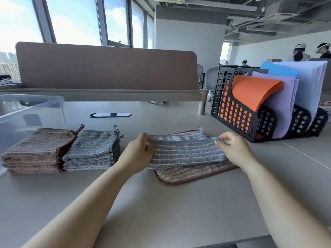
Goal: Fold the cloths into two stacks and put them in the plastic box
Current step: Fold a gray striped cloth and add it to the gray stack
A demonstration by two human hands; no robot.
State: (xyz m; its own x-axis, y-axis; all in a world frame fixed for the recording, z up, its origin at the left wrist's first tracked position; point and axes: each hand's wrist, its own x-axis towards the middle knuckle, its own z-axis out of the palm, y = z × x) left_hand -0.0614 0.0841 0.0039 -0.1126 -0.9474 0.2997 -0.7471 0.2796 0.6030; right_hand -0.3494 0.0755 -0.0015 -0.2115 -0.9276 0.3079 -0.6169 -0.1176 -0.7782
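Note:
A grey striped cloth [186,153] lies half folded in front of me, on top of a flat brown cloth [188,174]. My left hand [139,151] pinches its left edge and my right hand [232,149] pinches its upper right corner. To the left stand two folded stacks side by side: a brown stack [35,149] and a grey stack [91,149]. The clear plastic box [32,108] sits at the far left, behind the brown stack.
A black perforated file rack [238,113] with orange, lilac and blue paper stands at the right. A brown desk divider [107,67] runs along the back. An oval cable port [111,114] is set in the beige table [161,203]. People stand far off at the right.

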